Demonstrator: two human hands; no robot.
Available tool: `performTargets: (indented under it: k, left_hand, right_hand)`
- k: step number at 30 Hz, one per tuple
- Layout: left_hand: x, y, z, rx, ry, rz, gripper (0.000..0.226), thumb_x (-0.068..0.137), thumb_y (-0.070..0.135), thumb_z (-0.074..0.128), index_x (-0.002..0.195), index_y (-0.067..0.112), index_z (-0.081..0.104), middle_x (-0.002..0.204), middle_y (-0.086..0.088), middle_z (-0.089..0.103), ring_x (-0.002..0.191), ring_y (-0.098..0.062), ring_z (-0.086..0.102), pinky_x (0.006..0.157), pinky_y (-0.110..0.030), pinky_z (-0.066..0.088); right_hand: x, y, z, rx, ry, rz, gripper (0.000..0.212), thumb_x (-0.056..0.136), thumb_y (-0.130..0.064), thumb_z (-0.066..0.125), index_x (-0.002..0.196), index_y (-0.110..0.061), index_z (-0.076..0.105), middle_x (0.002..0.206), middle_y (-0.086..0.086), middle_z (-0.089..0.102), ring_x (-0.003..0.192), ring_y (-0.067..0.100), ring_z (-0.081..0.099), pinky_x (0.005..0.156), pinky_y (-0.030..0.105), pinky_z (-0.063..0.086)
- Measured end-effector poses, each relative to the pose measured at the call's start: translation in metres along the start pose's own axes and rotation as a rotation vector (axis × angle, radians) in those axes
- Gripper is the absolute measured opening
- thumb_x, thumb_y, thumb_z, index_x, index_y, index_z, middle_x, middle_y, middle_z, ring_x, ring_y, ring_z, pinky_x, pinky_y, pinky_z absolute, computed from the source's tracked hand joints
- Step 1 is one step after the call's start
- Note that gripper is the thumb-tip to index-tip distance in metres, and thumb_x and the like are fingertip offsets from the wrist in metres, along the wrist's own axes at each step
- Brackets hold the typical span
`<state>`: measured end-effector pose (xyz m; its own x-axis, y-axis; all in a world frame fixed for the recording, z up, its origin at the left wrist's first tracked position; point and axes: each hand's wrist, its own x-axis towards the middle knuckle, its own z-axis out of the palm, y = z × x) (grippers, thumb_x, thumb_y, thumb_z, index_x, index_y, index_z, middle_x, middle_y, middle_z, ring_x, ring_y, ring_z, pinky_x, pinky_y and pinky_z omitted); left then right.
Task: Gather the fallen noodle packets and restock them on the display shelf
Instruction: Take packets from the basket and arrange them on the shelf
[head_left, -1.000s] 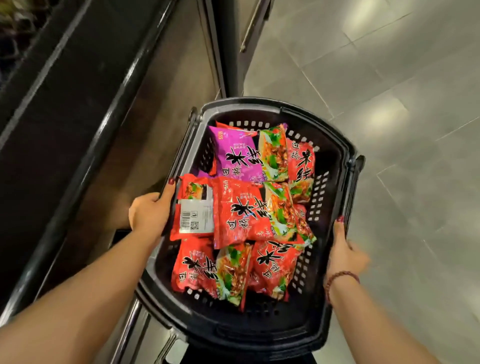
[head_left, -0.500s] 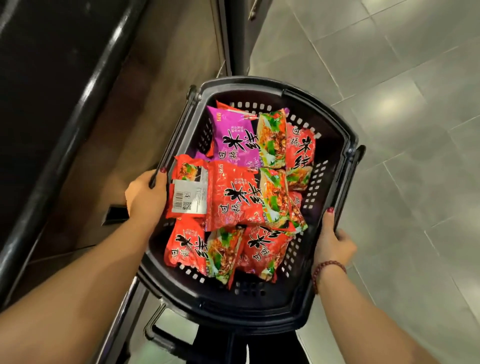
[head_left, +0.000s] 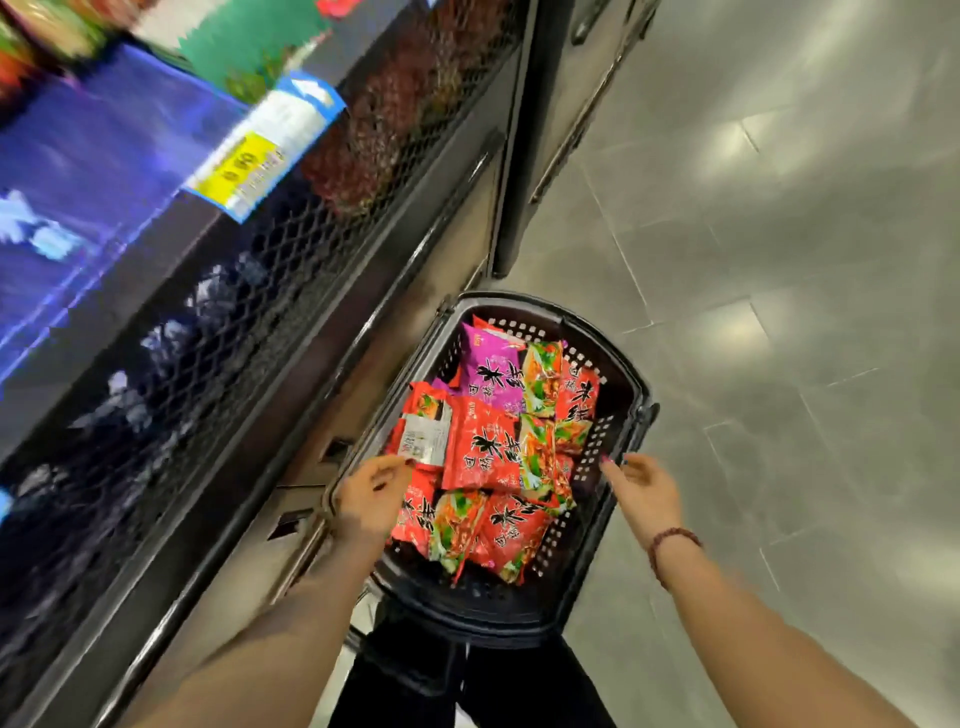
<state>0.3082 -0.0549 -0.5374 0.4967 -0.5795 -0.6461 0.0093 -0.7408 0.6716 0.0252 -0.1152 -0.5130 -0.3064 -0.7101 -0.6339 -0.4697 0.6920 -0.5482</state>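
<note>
1 basket (head_left: 608, 441), 1 purple packet (head_left: 488, 374), at least 5 red packets (head_left: 480, 447), 1 left hand (head_left: 371, 499), 1 right hand (head_left: 644, 488), 1 bracelet (head_left: 670, 538), 1 price tag (head_left: 265, 145).

Beaded bracelet (head_left: 671, 539), red-painted nails (head_left: 605, 459), black trousers (head_left: 410, 670)

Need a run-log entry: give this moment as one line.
black perforated plastic basket: holds red and purple noodle packets | left hand: open, over left rim | right hand: open, beside right rim

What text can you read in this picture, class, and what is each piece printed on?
"米线": large black characters on the purple packet and the red packets.
Yellow price tag on the shelf edge: blurred, unreadable.
White barcode sticker in the basket: too small to read.
</note>
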Motion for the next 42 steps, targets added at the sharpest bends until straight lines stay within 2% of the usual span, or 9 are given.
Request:
performTargets:
  k: [3,11,15,18,20,24,32,39,42]
  left_hand:
    - [-0.016,0.002,0.012,-0.125,-0.01,-0.098,0.026,0.087,-0.008,0.063,0.113,-0.009,0.062,0.098,-0.012,0.063,0.098,-0.024,0.057,0.072,-0.009,0.045]
    - [-0.039,-0.023,0.084,-0.277,0.036,-0.338,0.054,0.086,0.023,0.073,0.133,0.014,0.05,0.127,0.002,0.052,0.11,-0.012,0.048,0.091,-0.025,0.035]
    - [-0.032,-0.036,0.137,-0.421,0.169,-0.444,0.087,0.066,0.044,0.083,0.138,0.011,0.048,0.14,-0.01,0.052,0.126,-0.028,0.052,0.106,-0.042,0.041]
    - [-0.033,-0.026,0.169,-0.554,0.305,-0.446,0.033,0.083,0.01,0.074,0.111,0.015,0.058,0.106,-0.001,0.062,0.103,-0.017,0.061,0.08,-0.018,0.05]
    - [-0.021,-0.022,0.188,-0.628,0.418,-0.432,0.041,0.082,-0.008,0.069,0.091,0.028,0.052,0.09,0.01,0.058,0.082,0.0,0.061,0.073,-0.014,0.046]
    - [-0.006,-0.025,0.22,-0.688,0.407,-0.413,0.034,0.087,-0.001,0.067,0.114,0.016,0.054,0.119,-0.005,0.063,0.113,-0.025,0.06,0.095,-0.033,0.043]
    - [0.004,-0.024,0.23,-0.705,0.557,-0.377,0.056,0.079,0.001,0.076,0.128,0.015,0.053,0.11,0.008,0.067,0.103,-0.007,0.062,0.093,-0.025,0.046]
    - [-0.034,0.006,0.204,-0.776,0.527,-0.327,0.041,0.078,-0.004,0.074,0.108,0.02,0.059,0.103,0.005,0.068,0.093,-0.005,0.064,0.102,-0.04,0.047]
    - [-0.07,0.025,0.176,-0.831,0.468,-0.291,0.057,0.079,-0.004,0.074,0.128,0.013,0.051,0.101,0.014,0.06,0.089,-0.001,0.057,0.101,-0.035,0.041]
  right_hand:
    - [0.007,-0.048,0.005,-0.133,-0.098,-0.19,0.048,0.088,-0.034,0.067,0.128,-0.011,0.054,0.119,0.003,0.058,0.115,0.022,0.056,0.096,0.032,0.044]
    - [0.094,-0.115,0.058,-0.439,-0.268,-0.497,0.059,0.082,-0.035,0.073,0.132,-0.01,0.052,0.129,0.008,0.058,0.121,0.025,0.054,0.104,0.041,0.043]
    - [0.15,-0.132,0.079,-0.531,-0.338,-0.596,0.07,0.073,-0.038,0.078,0.133,-0.014,0.051,0.13,0.009,0.058,0.122,0.026,0.053,0.105,0.04,0.041]
    - [0.18,-0.137,0.089,-0.629,-0.431,-0.667,0.078,0.07,-0.04,0.081,0.135,-0.011,0.049,0.132,0.01,0.057,0.121,0.025,0.054,0.103,0.037,0.042]
    - [0.197,-0.138,0.095,-0.644,-0.483,-0.703,0.084,0.066,-0.044,0.081,0.136,-0.011,0.047,0.132,0.008,0.057,0.121,0.024,0.054,0.104,0.034,0.041]
    - [0.224,-0.121,0.104,-0.733,-0.637,-0.691,0.084,0.073,-0.031,0.083,0.143,-0.015,0.04,0.131,0.001,0.054,0.12,0.018,0.052,0.094,0.017,0.033]
    - [0.228,-0.096,0.099,-0.652,-0.69,-0.629,0.062,0.068,-0.036,0.084,0.12,-0.027,0.052,0.104,0.005,0.068,0.089,0.026,0.067,0.082,0.043,0.057]
    - [0.191,-0.107,0.065,-0.599,-0.632,-0.574,0.057,0.07,-0.027,0.085,0.117,-0.014,0.055,0.101,-0.001,0.065,0.089,0.015,0.063,0.081,0.03,0.053]
    - [0.158,-0.119,0.034,-0.478,-0.648,-0.517,0.047,0.07,-0.022,0.085,0.109,-0.013,0.061,0.097,0.003,0.07,0.087,0.018,0.066,0.085,0.035,0.055]
